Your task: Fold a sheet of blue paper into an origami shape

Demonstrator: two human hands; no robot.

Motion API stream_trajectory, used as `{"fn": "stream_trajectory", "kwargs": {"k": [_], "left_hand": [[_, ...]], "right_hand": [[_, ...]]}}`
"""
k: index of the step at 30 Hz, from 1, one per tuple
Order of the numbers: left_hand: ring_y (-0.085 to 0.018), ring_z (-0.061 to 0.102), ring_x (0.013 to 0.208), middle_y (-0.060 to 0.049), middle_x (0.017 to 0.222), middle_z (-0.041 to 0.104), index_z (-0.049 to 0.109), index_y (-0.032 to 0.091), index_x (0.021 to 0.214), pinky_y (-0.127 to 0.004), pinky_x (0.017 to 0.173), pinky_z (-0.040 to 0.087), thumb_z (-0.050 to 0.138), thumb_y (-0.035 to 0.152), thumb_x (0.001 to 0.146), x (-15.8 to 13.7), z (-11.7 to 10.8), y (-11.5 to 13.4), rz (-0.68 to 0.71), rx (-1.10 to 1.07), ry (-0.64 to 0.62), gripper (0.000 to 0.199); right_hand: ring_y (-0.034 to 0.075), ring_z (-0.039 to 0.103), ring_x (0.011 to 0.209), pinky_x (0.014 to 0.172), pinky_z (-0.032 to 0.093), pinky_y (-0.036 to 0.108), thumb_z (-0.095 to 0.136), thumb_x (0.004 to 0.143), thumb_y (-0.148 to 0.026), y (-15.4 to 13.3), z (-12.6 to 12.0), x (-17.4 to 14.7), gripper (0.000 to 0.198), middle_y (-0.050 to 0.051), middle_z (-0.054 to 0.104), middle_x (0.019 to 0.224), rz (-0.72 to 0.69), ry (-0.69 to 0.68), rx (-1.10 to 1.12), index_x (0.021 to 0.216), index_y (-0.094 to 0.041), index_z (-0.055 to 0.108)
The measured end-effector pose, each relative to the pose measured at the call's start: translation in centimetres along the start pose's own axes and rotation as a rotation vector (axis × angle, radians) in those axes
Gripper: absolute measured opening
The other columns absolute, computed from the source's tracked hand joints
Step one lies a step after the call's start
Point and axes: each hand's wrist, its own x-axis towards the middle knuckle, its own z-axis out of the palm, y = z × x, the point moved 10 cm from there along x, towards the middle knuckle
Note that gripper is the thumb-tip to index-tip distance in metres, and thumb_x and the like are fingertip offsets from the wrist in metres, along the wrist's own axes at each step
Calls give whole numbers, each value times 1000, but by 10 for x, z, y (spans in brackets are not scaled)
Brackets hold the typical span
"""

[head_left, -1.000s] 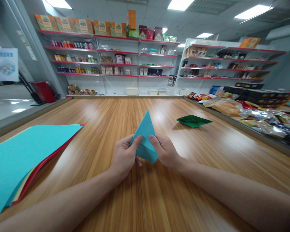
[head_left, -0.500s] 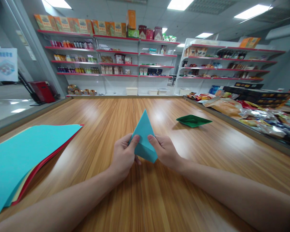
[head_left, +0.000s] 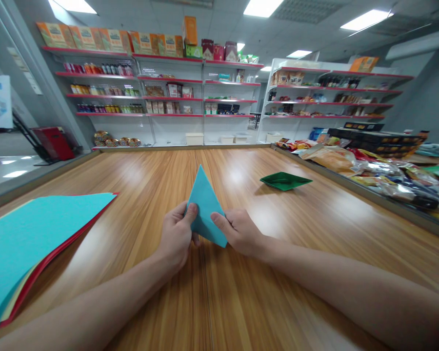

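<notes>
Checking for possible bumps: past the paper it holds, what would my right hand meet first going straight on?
Probably the left hand, at its thumb, just across the folded blue paper from the right hand; depth is hard to judge from this view.

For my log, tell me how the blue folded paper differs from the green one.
The blue folded paper is pale; the green folded paper is dark. The left hand and right hand hold the blue piece; the green piece rests on the table. The blue piece points upward; the green piece lies low. Both have pointed ends.
</notes>
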Motion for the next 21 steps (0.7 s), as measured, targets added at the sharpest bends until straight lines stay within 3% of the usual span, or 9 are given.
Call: {"fn": "stream_trajectory", "kwargs": {"k": [11, 18, 21], "left_hand": [[-6, 38, 40, 6, 53, 42, 51, 17, 65, -13, 26, 30, 71, 51, 69, 5, -4, -1, -9, -36, 27, 39], [-7, 36, 42, 6, 55, 41, 50, 17, 68, -14, 25, 30, 70, 51, 70, 5, -6, 1, -11, -33, 42, 39], [-7, 37, 42, 6, 55, 42, 51, 17, 68, -14, 25, 32, 67, 53, 72, 5, -4, 4, 15, -17, 19, 39]], "right_hand": [[6, 35, 42, 43, 24, 22, 28, 96, -45, 4, 6, 0, 57, -2, 40, 46, -24, -45, -45, 49, -16, 42], [7, 36, 44, 45, 24, 23, 48, 85, -52, 0, 5, -6, 52, -2, 39, 48, -63, -53, -95, 49, -16, 42], [8, 39, 45, 46, 26, 23, 38, 91, -49, -8, 0, -7, 51, -1, 41, 49, -124, -35, -22, 52, -17, 41]]}}
